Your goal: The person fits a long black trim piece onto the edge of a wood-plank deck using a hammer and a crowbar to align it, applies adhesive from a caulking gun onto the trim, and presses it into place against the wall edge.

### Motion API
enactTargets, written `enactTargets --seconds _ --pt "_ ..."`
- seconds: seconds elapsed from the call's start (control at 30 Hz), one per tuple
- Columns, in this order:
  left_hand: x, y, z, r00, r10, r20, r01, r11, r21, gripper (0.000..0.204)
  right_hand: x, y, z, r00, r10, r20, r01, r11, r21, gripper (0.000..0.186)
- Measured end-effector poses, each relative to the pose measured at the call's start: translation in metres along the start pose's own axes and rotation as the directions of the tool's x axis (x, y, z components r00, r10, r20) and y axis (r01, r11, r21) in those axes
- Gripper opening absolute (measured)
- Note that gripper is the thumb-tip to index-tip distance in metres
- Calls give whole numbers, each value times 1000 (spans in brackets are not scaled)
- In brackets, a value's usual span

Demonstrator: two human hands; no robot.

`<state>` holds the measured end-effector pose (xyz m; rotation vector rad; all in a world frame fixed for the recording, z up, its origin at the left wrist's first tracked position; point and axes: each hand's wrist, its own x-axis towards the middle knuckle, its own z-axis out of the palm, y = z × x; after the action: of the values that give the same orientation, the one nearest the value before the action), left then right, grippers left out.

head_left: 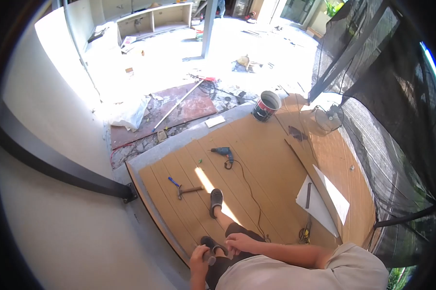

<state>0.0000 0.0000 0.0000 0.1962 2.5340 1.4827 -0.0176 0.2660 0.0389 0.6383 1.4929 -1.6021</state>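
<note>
My left hand (197,260) is closed around a small brownish cylindrical object (209,259) at the bottom centre, beside my leg. My right hand (237,241) is just right of it, over my dark shorts, fingers curled; whatever they hold is too small to name. My clog-clad feet (216,200) are on the tan grooved boards (244,179). Beyond them lie a blue corded drill (221,152), a wooden-handled hammer (189,190) and a blue hand tool (173,181).
A paint bucket (265,106), fan (329,118), white sheets (317,208) and loose plank (309,176) are on the deck. A steel beam (58,162) runs along the left wall, dark netting (382,82) hangs right, and a post (208,31) stands beyond debris (162,106).
</note>
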Motion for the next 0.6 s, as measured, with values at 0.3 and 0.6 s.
enactTargets --seconds 0.3,0.6 --pt "78 -139 -38 930 -313 -191 205 875 -438 31 198 -147 -139 978 -165 -124 62 809 -585 25" --pt "172 -103 -111 794 -513 -325 582 797 163 24 338 -160 -223 931 -186 -313 37 903 -429 30"
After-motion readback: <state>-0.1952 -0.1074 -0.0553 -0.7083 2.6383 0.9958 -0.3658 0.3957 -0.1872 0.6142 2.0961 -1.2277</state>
